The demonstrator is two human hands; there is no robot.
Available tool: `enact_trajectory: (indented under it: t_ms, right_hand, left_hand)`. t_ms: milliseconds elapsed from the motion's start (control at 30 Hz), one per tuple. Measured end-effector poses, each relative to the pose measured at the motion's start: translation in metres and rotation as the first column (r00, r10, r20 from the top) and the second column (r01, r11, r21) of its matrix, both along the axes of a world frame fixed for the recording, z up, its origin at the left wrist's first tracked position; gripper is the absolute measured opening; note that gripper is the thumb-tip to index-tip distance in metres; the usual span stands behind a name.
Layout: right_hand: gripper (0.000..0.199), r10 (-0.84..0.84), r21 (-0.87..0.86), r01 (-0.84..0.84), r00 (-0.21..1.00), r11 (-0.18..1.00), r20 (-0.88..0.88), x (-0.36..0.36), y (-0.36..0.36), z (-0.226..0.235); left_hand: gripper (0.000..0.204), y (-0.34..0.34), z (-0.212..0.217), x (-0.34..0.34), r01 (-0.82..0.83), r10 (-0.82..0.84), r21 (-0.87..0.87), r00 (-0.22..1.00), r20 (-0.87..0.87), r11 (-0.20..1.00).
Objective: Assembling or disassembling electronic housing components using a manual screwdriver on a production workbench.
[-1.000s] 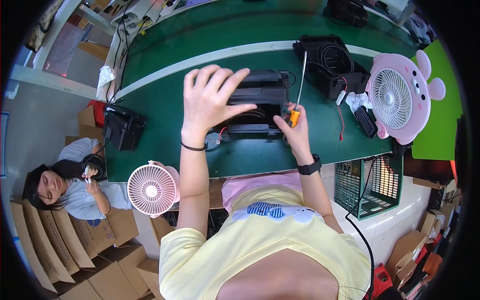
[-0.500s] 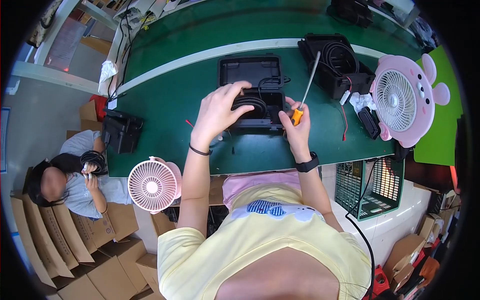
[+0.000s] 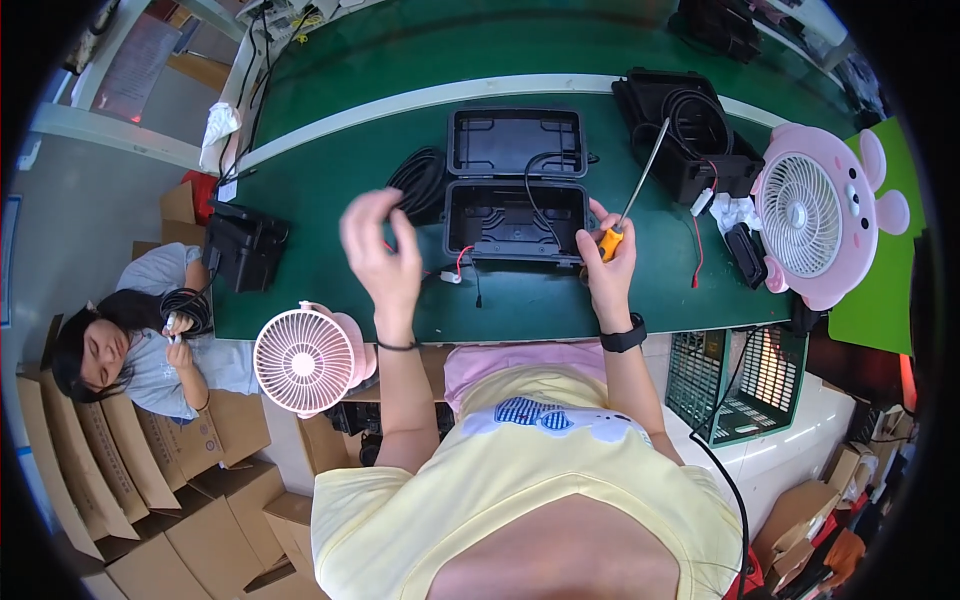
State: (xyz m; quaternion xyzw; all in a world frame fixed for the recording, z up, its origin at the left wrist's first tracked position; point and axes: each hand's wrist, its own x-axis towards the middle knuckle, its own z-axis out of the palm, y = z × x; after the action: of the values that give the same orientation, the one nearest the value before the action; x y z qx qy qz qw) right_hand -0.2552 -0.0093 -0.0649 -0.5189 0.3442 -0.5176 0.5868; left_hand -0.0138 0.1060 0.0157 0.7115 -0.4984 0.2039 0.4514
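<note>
A black plastic box [image 3: 516,250] stands on the green bench in front of me with its lid [image 3: 515,145] swung back, its inside showing. A thin black cable curves in it, and red and black wires with a white connector [image 3: 452,277] hang by its front left corner. To its left lies a coil of black cable [image 3: 418,180]. My left hand [image 3: 382,255] is just in front of that coil, partly blurred, fingers apart and nothing seen in it. My right hand [image 3: 612,268] grips a screwdriver [image 3: 610,243] with an orange handle, its shaft pointing up, beside the box's right side.
Another open black box [image 3: 700,170] with coiled cable stands at right, near a pink animal-shaped fan [image 3: 810,215]. A black case [image 3: 243,262] sits at the bench's left end. A pink round fan [image 3: 305,358] is at front left. A co-worker [image 3: 150,340] holds cable at far left.
My left hand has moved left out of the box, and the black cable coil now lies on the bench left of it. The right hand still holds the screwdriver.
</note>
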Motion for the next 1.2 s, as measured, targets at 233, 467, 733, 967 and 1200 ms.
enact_trajectory:
  t_ms: [233,467,733,967,1200]
  right_hand:
    - [0.032,-0.021,0.156,0.010,0.998,0.988,0.065,-0.011,-0.009,0.020]
    - [0.032,-0.065,0.187,0.058,0.997,0.981,0.031,-0.015,-0.019,0.028]
    - [0.032,-0.018,0.168,0.015,1.000,0.986,0.016,-0.013,-0.024,0.057]
    - [0.031,-0.040,0.166,0.036,0.999,0.985,0.019,-0.014,-0.014,0.033]
    - [0.031,-0.031,0.216,0.037,0.999,0.976,-0.031,-0.019,-0.005,0.031]
  left_hand:
    - [0.037,0.034,-0.014,-0.045,0.306,-0.251,0.479,0.952,-0.177,0.823]
    - [0.045,0.029,-0.008,-0.050,0.309,-0.535,0.593,0.807,0.251,0.744]
    - [0.014,-0.002,0.020,-0.040,0.420,-0.362,0.195,0.891,-0.274,0.886]
    - [0.067,-0.042,0.019,-0.050,0.464,-0.358,-0.041,0.622,-0.697,0.885]
    - [0.043,-0.050,0.007,-0.073,0.199,-0.200,0.455,0.979,-0.047,0.868]
